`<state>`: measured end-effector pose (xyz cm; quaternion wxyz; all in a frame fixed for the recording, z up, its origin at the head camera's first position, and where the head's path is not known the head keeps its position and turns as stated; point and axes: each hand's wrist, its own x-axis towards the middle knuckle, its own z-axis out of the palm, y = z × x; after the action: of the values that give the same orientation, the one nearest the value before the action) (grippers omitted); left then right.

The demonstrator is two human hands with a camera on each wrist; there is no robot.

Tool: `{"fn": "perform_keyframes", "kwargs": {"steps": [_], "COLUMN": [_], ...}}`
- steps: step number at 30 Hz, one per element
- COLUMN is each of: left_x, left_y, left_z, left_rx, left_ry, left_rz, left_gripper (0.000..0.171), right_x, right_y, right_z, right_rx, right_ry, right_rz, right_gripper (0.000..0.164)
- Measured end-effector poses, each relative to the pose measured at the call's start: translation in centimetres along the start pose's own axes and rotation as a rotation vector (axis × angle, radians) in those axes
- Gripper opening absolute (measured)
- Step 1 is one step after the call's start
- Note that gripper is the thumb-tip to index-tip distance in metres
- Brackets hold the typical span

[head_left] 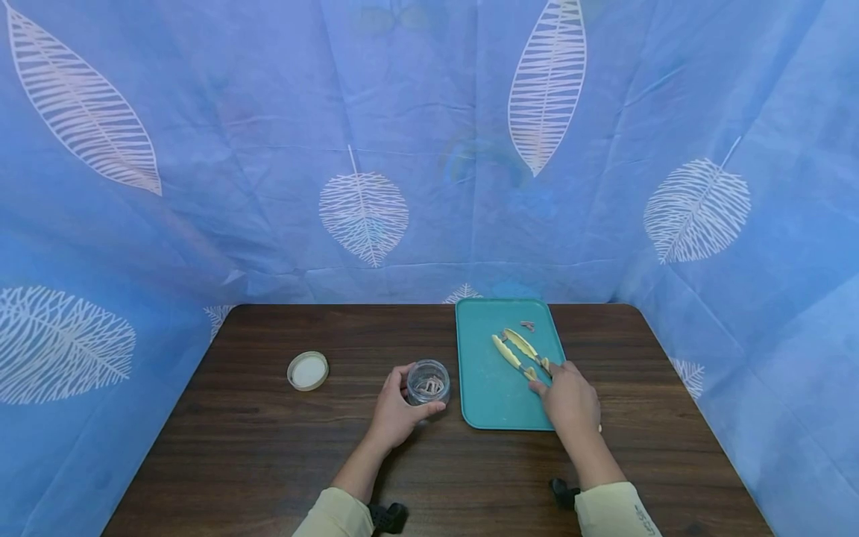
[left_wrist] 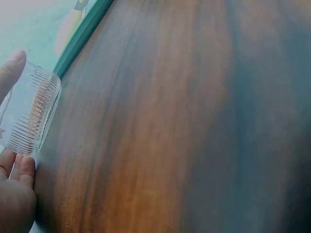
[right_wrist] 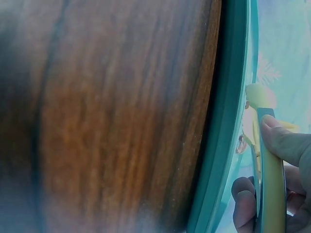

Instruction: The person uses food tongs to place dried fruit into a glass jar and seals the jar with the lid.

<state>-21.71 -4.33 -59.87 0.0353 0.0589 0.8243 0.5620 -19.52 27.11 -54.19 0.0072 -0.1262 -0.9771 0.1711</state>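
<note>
the left hand (head_left: 394,412) curves in a wide grip, the right hand (head_left: 573,397) curls tighter.

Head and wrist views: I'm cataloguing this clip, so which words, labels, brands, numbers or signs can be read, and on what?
None can be read.
Right sleeve: dark lettering, too small and blurred to read.
Clear jar, round lid, yellow-tipped tongs, teal tray: no text visible.

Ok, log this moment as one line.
left hand: holds jar | right hand: grips tongs over tray | small pieces: in jar, on tray | lid: on table
</note>
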Motion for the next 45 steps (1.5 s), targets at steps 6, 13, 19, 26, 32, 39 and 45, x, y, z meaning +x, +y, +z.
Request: {"fn": "perform_keyframes", "kwargs": {"steps": [6,13,19,26,32,39,45], "left_x": [0.0,0.0,0.0,0.0,0.0,0.0,0.0], "left_y": [0.0,0.0,0.0,0.0,-0.1,0.1,0.1], "left_z": [0.0,0.0,0.0,0.0,0.0,0.0,0.1], "left_rx": [-0.009,-0.012,-0.006,-0.007,-0.004,-0.006,0.002], "left_ry": [0.002,0.002,0.004,0.001,0.0,-0.003,-0.002], "left_rz": [0.006,-0.001,-0.004,-0.008,-0.012,-0.01,-0.022], "left_gripper": [0.087,0.088,0.088,0.088,0.089,0.088,0.088], "right_x": [-0.3,-1.1,-1.8,-2.9,-4.1,-5.4,-6.4], "right_y": [0.0,-0.5,-0.8,-1.2,-1.7,-2.2,-2.7], "right_z": [-0.1,-0.9,-1.1,-1.2,-1.4,-1.2,-1.1], "right_rx": [-0.002,0.028,0.016,0.021,0.02,0.039,0.03], "right_ry": [0.009,0.019,0.042,0.064,0.072,0.096,0.108], "right_rz": [-0.009,0.002,-0.02,-0.051,-0.054,-0.086,-0.105], "right_gripper": [0.065,0.064,0.064,0.064,0.065,0.064,0.064]}}
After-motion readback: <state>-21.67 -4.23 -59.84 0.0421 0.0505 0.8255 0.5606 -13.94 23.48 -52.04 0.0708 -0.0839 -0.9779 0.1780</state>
